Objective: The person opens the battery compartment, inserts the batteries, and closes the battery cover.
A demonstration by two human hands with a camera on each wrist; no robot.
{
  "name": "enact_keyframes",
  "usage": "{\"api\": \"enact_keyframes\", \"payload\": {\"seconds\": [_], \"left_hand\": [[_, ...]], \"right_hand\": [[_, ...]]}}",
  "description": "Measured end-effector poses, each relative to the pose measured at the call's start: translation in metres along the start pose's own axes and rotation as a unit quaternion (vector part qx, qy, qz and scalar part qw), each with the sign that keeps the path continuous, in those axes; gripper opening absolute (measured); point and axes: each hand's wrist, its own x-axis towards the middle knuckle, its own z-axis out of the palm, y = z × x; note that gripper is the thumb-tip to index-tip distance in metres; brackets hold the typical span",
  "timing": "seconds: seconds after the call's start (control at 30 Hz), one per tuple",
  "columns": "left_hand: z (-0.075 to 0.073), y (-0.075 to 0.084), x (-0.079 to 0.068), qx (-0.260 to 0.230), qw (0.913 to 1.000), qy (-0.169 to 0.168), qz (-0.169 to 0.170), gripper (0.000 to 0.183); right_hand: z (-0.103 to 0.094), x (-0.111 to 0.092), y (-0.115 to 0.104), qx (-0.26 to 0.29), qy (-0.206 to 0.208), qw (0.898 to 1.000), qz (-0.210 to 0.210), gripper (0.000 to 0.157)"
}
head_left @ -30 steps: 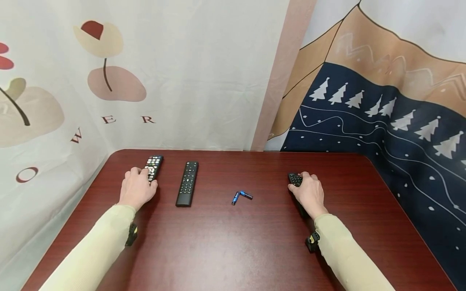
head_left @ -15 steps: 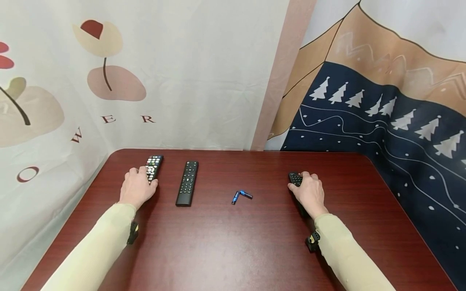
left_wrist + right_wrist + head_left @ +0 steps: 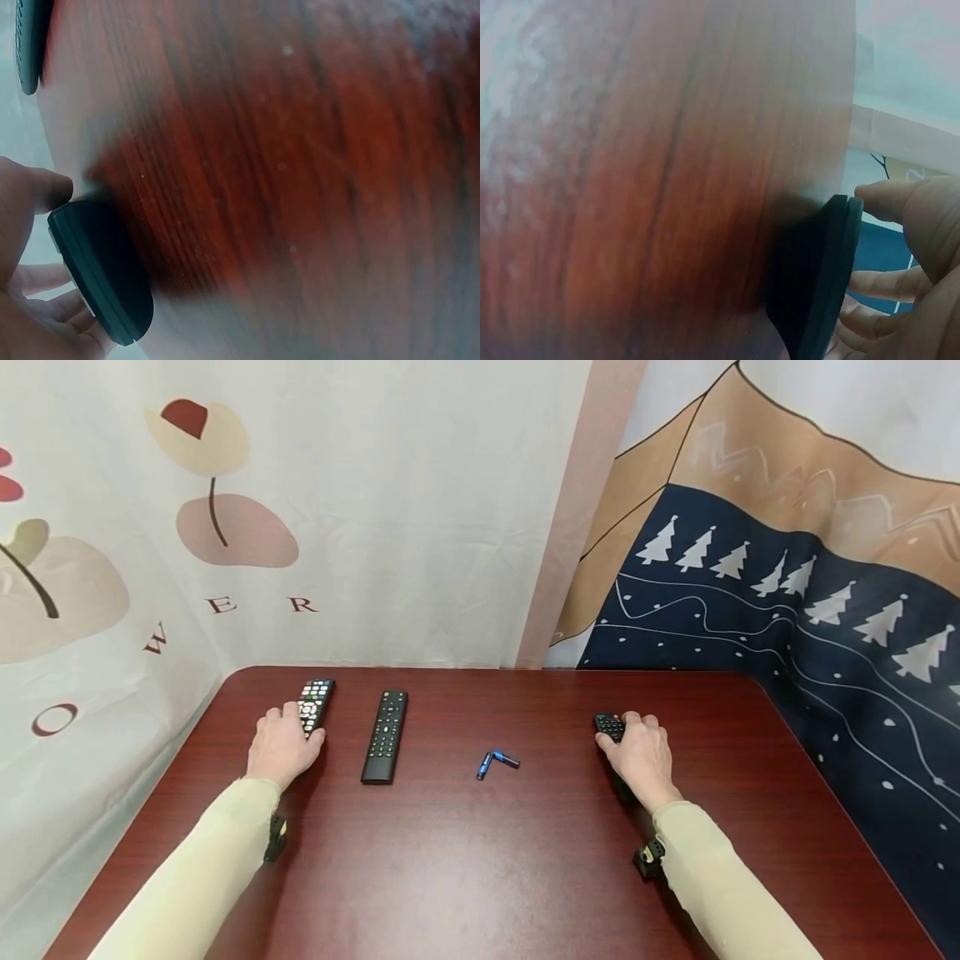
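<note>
At the table's far left lies a black remote control (image 3: 317, 697) with white and coloured buttons. My left hand (image 3: 283, 750) grips its near part, covering it in the head view. The left wrist view shows that remote's end (image 3: 101, 266) between the thumb (image 3: 52, 190) and the other fingers. On the right side, my right hand (image 3: 643, 758) holds another black remote (image 3: 609, 725), mostly hidden under the palm. Its dark end (image 3: 817, 277) shows in the right wrist view, with the thumb (image 3: 881, 201) at one edge and fingers at the other.
A third black remote (image 3: 385, 739) lies just right of the left hand. Two small blue batteries (image 3: 486, 766) lie close together mid-table. The dark red tabletop (image 3: 480, 860) meets a printed white curtain (image 3: 420, 527) behind and a navy, tree-printed one (image 3: 720, 602) at right.
My left fingers have drawn slightly left, uncovering more of that remote's buttons. The right hand has shifted a little to the right over its remote. The table items stay put.
</note>
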Motion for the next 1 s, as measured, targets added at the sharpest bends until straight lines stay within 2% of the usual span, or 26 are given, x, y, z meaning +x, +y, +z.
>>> {"api": "enact_keyframes", "payload": {"seconds": [0.6,0.8,1.0], "left_hand": [[0.001,0.007,-0.006,-0.037,0.9989,0.027,-0.002,0.06],[0.002,0.007,-0.008,-0.051,0.9978,0.042,0.004,0.057],[0.001,0.01,-0.01,-0.061,0.9972,0.042,0.004,0.057]], "right_hand": [[-0.001,-0.005,-0.003,0.005,0.04,0.998,-0.047,0.05],[-0.001,-0.008,-0.007,0.009,0.04,0.998,-0.05,0.051],[-0.001,-0.008,-0.01,0.016,0.045,0.997,-0.063,0.05]]}}
